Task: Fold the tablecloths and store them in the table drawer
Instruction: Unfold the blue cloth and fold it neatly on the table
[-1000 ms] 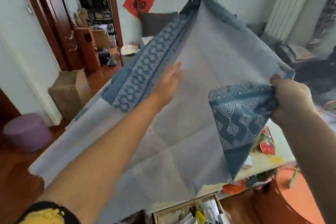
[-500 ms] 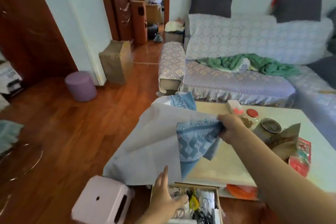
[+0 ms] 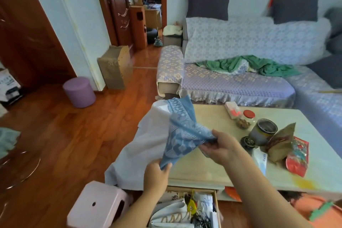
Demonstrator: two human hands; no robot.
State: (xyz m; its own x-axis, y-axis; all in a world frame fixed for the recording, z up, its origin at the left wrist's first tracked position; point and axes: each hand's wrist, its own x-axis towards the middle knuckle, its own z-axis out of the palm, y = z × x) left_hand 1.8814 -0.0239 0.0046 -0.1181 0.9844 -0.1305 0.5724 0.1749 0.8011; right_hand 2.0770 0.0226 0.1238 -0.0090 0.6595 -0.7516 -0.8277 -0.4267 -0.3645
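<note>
A tablecloth [image 3: 146, 146], pale white on its underside with a blue patterned border, hangs over the left end of the cream coffee table [image 3: 212, 164]. My right hand [image 3: 218, 146] pinches a bunched blue corner above the tabletop. My left hand [image 3: 155, 176] grips the lower blue corner near the table's front edge. Below the table front, the drawer [image 3: 215, 207] stands open, holding folded pale cloth, a yellow item and cables.
A pink plastic stool [image 3: 98, 207] stands left of the drawer. On the table's right half sit a metal cup [image 3: 262, 131], a red-lidded jar [image 3: 244, 120], a brown paper bag and a red snack packet. A sofa with a green blanket lies behind; wooden floor spreads to the left.
The cloth came down from being held spread high to draping the table's end. My left hand rose and took hold of the lower blue corner. My right hand drew nearer.
</note>
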